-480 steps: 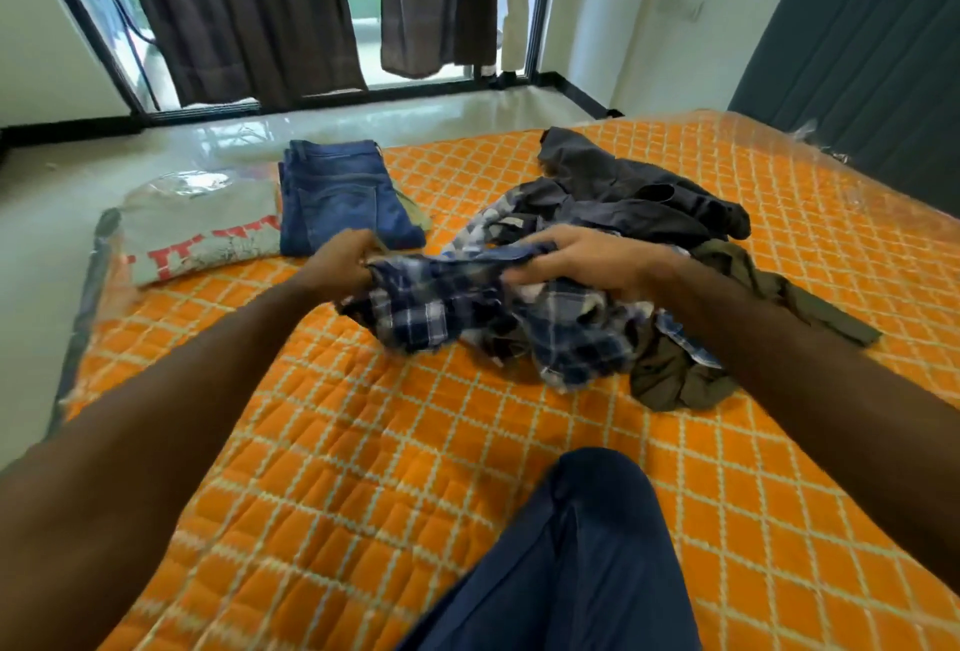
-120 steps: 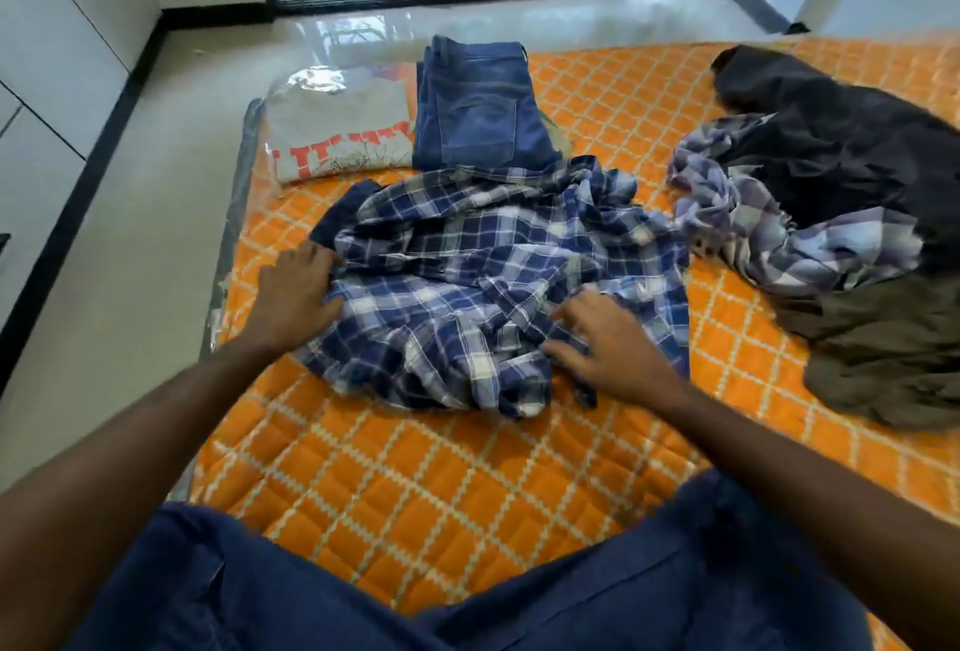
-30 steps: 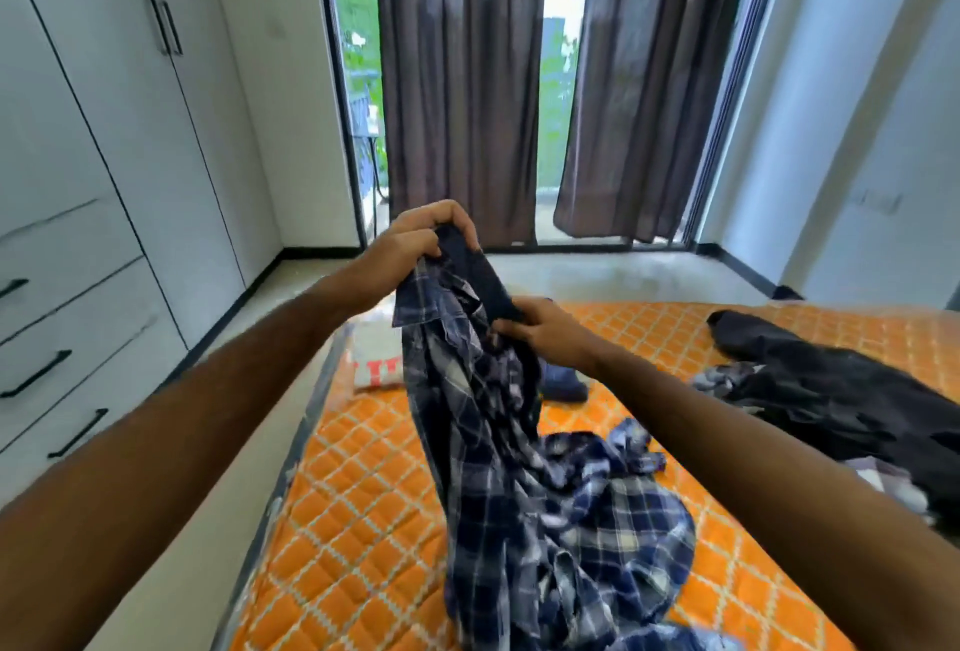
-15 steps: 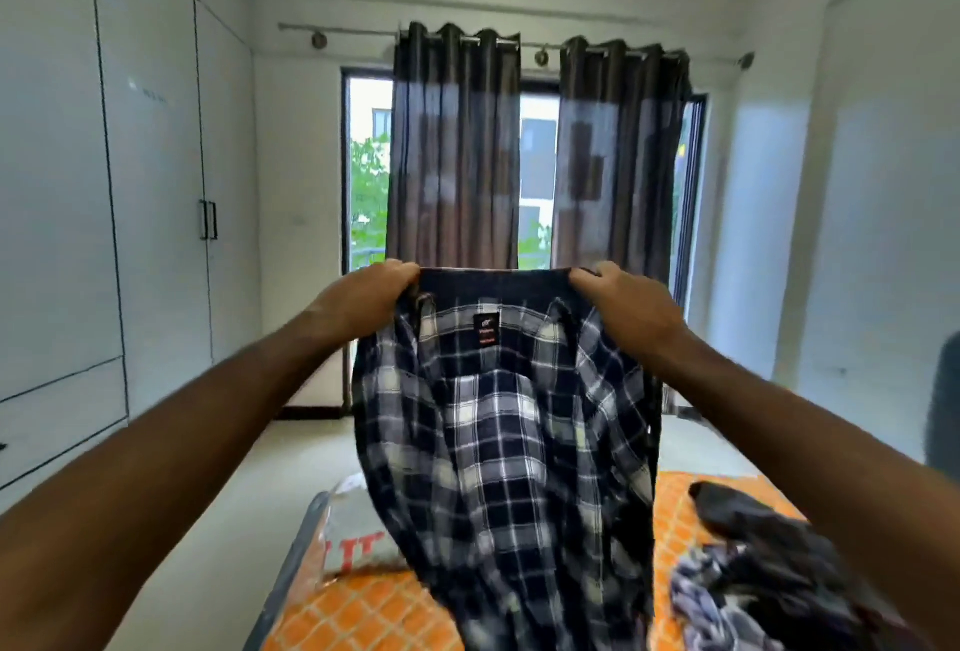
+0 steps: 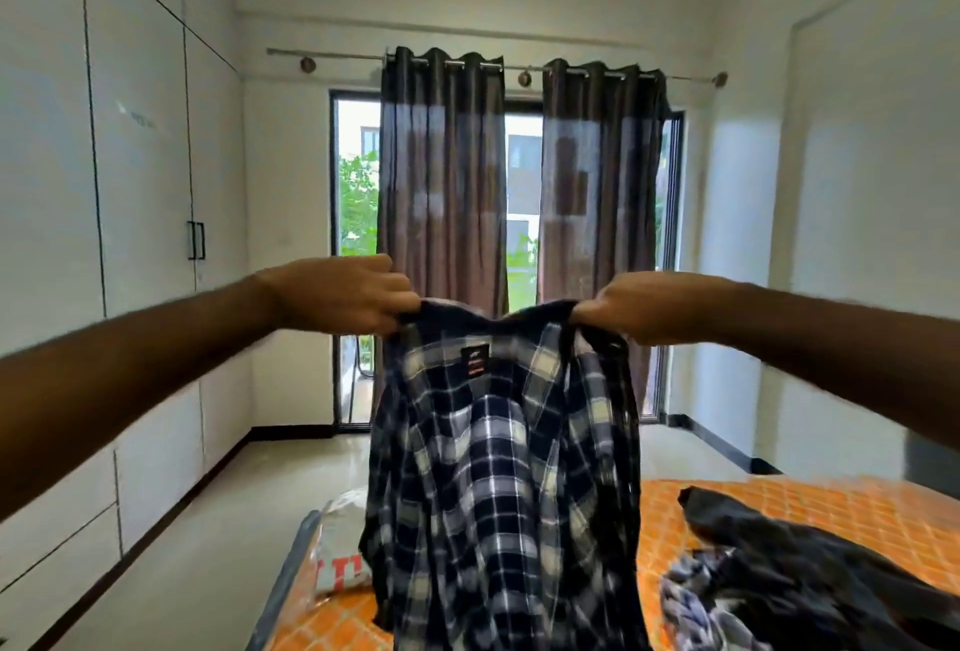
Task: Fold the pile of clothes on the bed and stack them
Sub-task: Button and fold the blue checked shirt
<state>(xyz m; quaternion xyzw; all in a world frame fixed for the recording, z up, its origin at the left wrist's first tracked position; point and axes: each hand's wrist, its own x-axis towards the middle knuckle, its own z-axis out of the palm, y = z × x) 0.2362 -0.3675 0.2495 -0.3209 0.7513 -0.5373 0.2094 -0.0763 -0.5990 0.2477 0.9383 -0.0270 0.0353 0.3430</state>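
From the head view, the left hand [image 5: 345, 294] and the right hand [image 5: 647, 307] each grasp the collar of the blue plaid shirt [image 5: 506, 484], which hangs in the air above the orange bed [image 5: 831, 507], beside the dark clothes [image 5: 810, 577].

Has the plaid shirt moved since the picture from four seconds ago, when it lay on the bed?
Yes. The plaid shirt went up off the orange bed: left hand and right hand hold it hanging by the collar.

Home bedroom, probably: bed [image 5: 810, 505], built-in wardrobes [image 5: 140, 172], curtained window [image 5: 519, 213]
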